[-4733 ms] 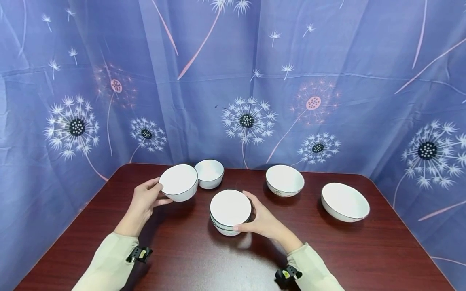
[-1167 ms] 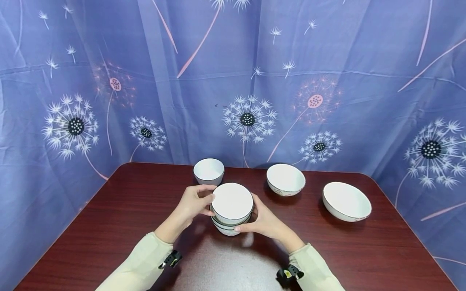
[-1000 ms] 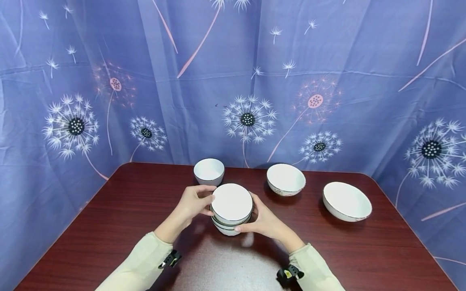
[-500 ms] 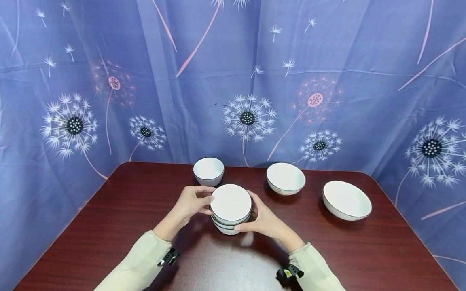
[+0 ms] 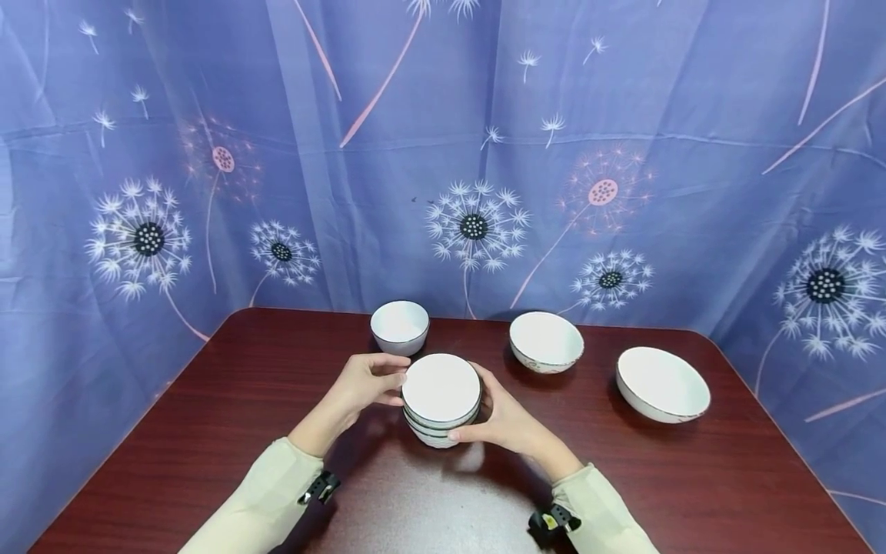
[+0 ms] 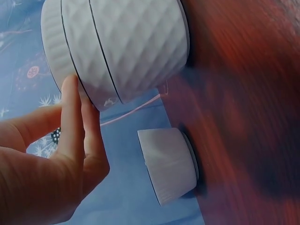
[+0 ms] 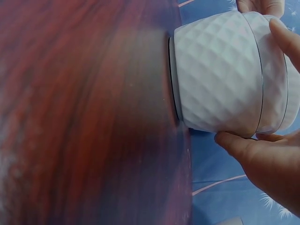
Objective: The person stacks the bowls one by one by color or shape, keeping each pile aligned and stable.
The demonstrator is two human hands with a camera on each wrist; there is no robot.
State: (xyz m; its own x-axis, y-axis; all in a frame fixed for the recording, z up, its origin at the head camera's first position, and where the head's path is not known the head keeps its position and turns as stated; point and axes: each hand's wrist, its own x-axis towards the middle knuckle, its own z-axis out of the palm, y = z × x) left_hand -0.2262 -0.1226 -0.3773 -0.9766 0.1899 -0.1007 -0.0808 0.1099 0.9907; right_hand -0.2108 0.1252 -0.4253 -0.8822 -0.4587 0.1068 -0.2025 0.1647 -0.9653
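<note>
A stack of white bowls (image 5: 438,440) with thin dark rims and a textured outside stands upright mid-table. On top sits a ribbed white bowl (image 5: 441,387), nested in the ones below. My left hand (image 5: 356,385) holds this top bowl at its left side, thumb and fingertips at the rim; the left wrist view shows a fingertip (image 6: 70,79) against its wall. From the right, my right hand (image 5: 508,419) grips the lower bowls, its thumb on the front and its fingers around the back, partly hidden. The diamond-patterned lowest bowl (image 7: 218,75) rests on the table.
A small white bowl (image 5: 400,327) stands just behind the stack, near my left fingers. Farther right are a bowl with a patterned outside (image 5: 547,342) and a wider, shallower bowl (image 5: 662,385). A blue dandelion curtain (image 5: 388,192) hangs behind the dark red wooden table (image 5: 228,408).
My left hand has brought the ribbed bowl from the left onto the stack. Over the last second that bowl has sunk into the one below. My right hand has stayed around the stack.
</note>
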